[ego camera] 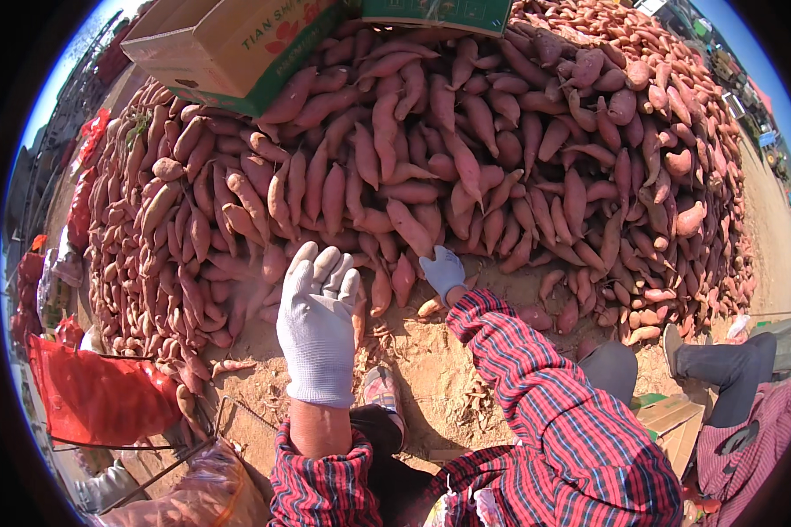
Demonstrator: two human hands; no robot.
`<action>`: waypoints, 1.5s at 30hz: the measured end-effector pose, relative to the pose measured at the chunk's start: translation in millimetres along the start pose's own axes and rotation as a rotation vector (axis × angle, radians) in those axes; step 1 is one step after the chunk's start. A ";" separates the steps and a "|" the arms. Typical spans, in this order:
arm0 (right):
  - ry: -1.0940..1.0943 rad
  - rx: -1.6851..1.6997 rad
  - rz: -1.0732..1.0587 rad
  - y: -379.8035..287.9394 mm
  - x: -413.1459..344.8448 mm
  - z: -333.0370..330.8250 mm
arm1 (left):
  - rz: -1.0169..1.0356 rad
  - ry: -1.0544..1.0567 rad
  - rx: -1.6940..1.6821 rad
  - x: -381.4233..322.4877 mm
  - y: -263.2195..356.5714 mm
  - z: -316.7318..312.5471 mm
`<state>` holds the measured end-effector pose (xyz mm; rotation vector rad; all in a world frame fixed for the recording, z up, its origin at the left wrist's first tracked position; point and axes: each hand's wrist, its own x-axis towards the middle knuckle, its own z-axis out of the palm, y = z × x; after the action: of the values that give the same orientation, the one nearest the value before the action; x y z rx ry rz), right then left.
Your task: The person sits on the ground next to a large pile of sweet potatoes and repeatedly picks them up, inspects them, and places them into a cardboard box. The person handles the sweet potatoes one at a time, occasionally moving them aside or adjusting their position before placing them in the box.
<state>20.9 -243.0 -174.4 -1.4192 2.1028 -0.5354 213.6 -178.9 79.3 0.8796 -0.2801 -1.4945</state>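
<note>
Before me rises a large heap of reddish sweet potatoes (435, 165). My left hand (318, 329), in a pale knitted work glove with a coated front, is raised in front of the heap. Its fingers are apart and slightly curled, with nothing in them. To the right, at the heap's lower edge, my right hand (445, 271) wears a similar glove. Its fingers close on the lower end of a long sweet potato (409, 227), which points up and left across the pile. Part of that grip is hidden by the hand itself.
A cardboard carton (237, 56) and a green carton (438, 14) rest atop the heap. Left stands a red mesh bag (102, 395) on a metal frame; below it lies a filled bag (198, 491). Another person's leg (718, 369) and a flattened carton (672, 428) are at right.
</note>
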 end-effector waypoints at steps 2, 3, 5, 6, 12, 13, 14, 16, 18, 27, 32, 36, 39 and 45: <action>-0.138 0.103 -0.041 18.6 10.4 0.2 | 0.006 0.002 0.014 8.6 -1.0 3.6; -0.219 0.158 -0.065 21.3 9.0 -1.0 | 0.013 0.015 0.025 11.3 -0.5 1.9; -0.402 0.904 0.195 22.8 -15.5 -13.6 | 0.017 0.048 0.041 14.9 0.3 -3.3; -0.474 1.277 0.334 20.5 -31.6 -28.9 | 0.008 0.066 0.051 16.8 -0.7 -0.1; -0.477 1.307 0.095 21.2 -103.6 -102.7 | -0.135 0.026 0.132 29.1 -28.9 -8.0; -0.495 1.334 0.039 15.3 -114.4 -115.5 | -0.185 0.078 0.237 29.8 -34.6 -9.6; -0.436 1.181 0.000 6.6 -128.8 -126.0 | -0.239 0.023 0.392 33.7 -43.7 -15.4; -0.481 1.052 0.034 -1.3 -150.9 -147.3 | -0.376 -0.044 0.524 28.8 -56.4 1.1; -0.586 0.984 -0.041 -9.6 -172.9 -161.1 | -0.337 -0.024 0.383 21.8 -80.7 15.2; -0.168 0.345 -0.455 -8.8 -192.7 -133.1 | 0.287 -0.378 1.050 -15.9 -102.1 59.2; -0.040 0.260 -0.687 21.3 -164.1 -98.3 | 0.975 -0.776 1.640 -30.2 -104.6 72.8; -0.176 0.257 -0.451 23.3 -87.6 -115.6 | 0.608 -0.659 1.428 -27.7 -107.7 64.9; 0.159 0.209 -0.087 59.3 2.5 -100.0 | 0.468 -0.502 1.238 -17.0 -104.2 68.4; -0.138 0.973 0.217 24.7 77.1 -115.1 | -0.148 -0.218 0.643 11.3 -102.3 47.6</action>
<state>-92.5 -302.8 -116.5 -0.6309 1.4832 -1.1225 107.5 -189.3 40.7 1.2604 -0.9081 -1.6672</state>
